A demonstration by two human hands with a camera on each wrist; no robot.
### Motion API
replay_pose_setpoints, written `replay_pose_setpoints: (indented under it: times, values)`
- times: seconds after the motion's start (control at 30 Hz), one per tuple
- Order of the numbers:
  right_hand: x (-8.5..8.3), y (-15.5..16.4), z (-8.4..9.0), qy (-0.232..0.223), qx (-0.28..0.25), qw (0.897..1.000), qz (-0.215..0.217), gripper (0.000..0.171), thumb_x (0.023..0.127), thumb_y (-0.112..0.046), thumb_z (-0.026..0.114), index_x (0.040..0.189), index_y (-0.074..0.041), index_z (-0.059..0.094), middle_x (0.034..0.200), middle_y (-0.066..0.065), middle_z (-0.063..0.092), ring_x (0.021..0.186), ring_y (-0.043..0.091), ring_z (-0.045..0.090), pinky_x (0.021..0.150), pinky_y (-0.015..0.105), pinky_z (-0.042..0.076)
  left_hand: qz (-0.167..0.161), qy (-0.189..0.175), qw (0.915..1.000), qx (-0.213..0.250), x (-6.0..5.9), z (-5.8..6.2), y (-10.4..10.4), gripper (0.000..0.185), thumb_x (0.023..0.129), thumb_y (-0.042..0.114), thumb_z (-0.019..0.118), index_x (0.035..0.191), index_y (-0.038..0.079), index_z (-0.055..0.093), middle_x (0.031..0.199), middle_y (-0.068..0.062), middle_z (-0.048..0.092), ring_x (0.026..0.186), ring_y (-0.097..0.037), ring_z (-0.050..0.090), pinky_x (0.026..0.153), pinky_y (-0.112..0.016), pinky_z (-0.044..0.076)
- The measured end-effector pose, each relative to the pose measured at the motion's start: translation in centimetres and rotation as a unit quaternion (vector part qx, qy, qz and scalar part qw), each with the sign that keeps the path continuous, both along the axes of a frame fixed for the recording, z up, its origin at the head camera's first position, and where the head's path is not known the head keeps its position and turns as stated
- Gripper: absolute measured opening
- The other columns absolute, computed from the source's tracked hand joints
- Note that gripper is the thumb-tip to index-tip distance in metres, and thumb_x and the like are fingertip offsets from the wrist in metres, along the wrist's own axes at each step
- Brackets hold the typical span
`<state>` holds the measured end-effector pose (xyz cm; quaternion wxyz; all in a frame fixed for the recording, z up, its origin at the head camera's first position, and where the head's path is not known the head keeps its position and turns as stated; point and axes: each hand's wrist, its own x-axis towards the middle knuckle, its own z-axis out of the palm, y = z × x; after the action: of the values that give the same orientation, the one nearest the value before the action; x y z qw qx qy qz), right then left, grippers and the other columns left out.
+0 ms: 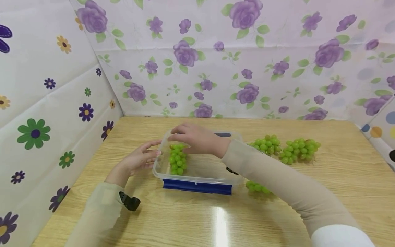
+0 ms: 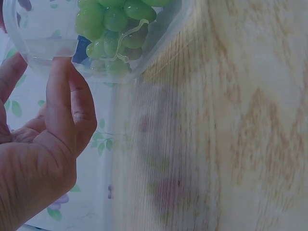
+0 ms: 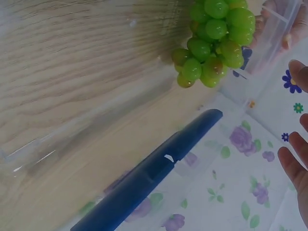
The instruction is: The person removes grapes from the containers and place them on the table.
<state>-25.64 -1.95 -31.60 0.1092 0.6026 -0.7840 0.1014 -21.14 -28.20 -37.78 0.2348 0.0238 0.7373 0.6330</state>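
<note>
A clear plastic container (image 1: 213, 168) with blue side clips stands on the table. Inside it, against the left wall, lies a bunch of green grapes (image 1: 178, 159), also visible in the right wrist view as a bunch of grapes (image 3: 216, 38). My left hand (image 1: 137, 160) is at the container's left end, its fingertips touching the wall near the rim; the left wrist view shows the hand (image 2: 53, 115) with fairly straight fingers. Over the container's far left part hovers my right hand (image 1: 197, 139), palm down. Its fingers (image 3: 293, 159) are spread and hold nothing, apart from the grapes.
Right of the container lie more green grapes: one bunch (image 1: 267, 144), another bunch (image 1: 299, 150), and a nearer bunch (image 1: 257, 187) partly behind my right sleeve (image 1: 277, 175). Floral cloth (image 1: 216, 79) stands behind the wooden table (image 1: 172, 219) and along its left side.
</note>
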Motion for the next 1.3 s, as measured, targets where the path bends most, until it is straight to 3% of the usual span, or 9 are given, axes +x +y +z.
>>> replay_pose_setpoints:
  times: [0.3,0.8,1.3]
  values:
    - [0.1,-0.5,-1.0,0.002,0.032,0.999,-0.01,0.047,0.08,-0.015,0.078,0.124,-0.014,0.061,0.129,0.01,0.055,0.117,0.027,0.051,0.102,0.038,0.043,0.003,-0.002,1.0,0.005,0.1,0.0,0.0,0.068,0.098,0.025,0.054,0.153,0.017,0.015,0.141,-0.026,0.036,0.12,-0.029,0.053,0.089,-0.031,0.052]
    - [0.3,-0.8,-2.4,-0.058,0.08,0.995,-0.019,0.052,0.081,-0.009,0.074,0.13,-0.016,0.057,0.137,0.009,0.05,0.124,0.026,0.046,0.105,0.04,0.04,0.007,-0.001,1.0,0.007,0.2,0.0,0.2,0.068,0.098,0.024,0.054,0.153,0.015,0.015,0.132,-0.019,0.046,0.111,-0.02,0.06,0.086,-0.029,0.053]
    - [0.1,-1.6,-4.1,-0.047,0.1,0.994,-0.013,0.058,0.078,-0.016,0.079,0.132,-0.018,0.057,0.137,0.009,0.051,0.127,0.026,0.045,0.108,0.038,0.038,0.002,0.006,0.9999,0.009,0.3,-0.1,0.2,0.069,0.098,0.025,0.054,0.154,0.014,0.013,0.138,-0.024,0.041,0.114,-0.023,0.058,0.089,-0.031,0.052]
